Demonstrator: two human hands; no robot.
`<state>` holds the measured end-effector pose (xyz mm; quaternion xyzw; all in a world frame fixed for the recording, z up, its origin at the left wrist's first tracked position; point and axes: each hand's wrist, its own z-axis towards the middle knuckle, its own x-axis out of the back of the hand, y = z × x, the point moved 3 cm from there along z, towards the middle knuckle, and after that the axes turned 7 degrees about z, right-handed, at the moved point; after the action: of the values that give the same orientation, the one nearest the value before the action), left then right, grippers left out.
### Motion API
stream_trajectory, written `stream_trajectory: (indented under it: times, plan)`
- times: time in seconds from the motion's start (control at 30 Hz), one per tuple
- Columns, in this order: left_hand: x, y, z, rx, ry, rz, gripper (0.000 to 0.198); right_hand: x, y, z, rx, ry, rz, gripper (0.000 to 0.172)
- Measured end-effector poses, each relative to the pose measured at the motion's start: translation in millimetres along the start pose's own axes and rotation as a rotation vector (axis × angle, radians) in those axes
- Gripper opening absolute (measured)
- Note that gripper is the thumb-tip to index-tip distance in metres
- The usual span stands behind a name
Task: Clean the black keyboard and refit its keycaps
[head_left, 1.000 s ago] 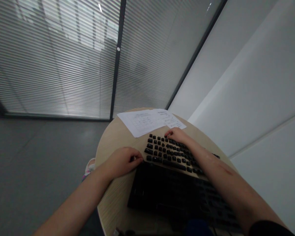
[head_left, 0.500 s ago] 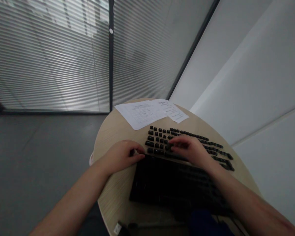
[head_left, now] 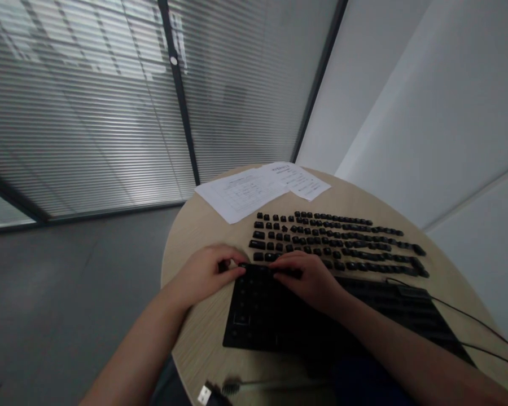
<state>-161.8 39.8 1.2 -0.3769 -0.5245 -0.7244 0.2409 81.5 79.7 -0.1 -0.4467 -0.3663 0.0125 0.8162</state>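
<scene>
While seen from above on a round wooden table [head_left: 186, 237]: left hand [head_left: 205, 274] curled against the far left corner of a black keyboard [head_left: 279, 327], fingers drawn in, impossible to tell whether gripping anything. Just right of it, right hand [head_left: 311, 279] at the keyboard's far edge, fingertips closed on a long keycap [head_left: 285, 273]. Just beyond both hands, rows of loose keycaps [head_left: 342, 242]; farther still, paper sheets [head_left: 245, 192].

Both bare forearms reach forward from the lower edge and converge. The left hand [head_left: 205, 275] sits knuckles up, fingers curled in, thumb close to the fingertips. The right hand [head_left: 312, 280] lies palm down just beside it, fingers stretched leftward, tips nearly meeting the left hand's. Whether either hand grips anything is hidden.
</scene>
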Motion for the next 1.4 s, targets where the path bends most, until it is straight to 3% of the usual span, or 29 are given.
stream_trajectory:
  times: [1.4]
  plan:
    - [-0.4,-0.7,-1.1,0.023,-0.016,-0.022,0.022,-6.0,0.6,-6.2,0.091,0.041,-0.081,0.024]
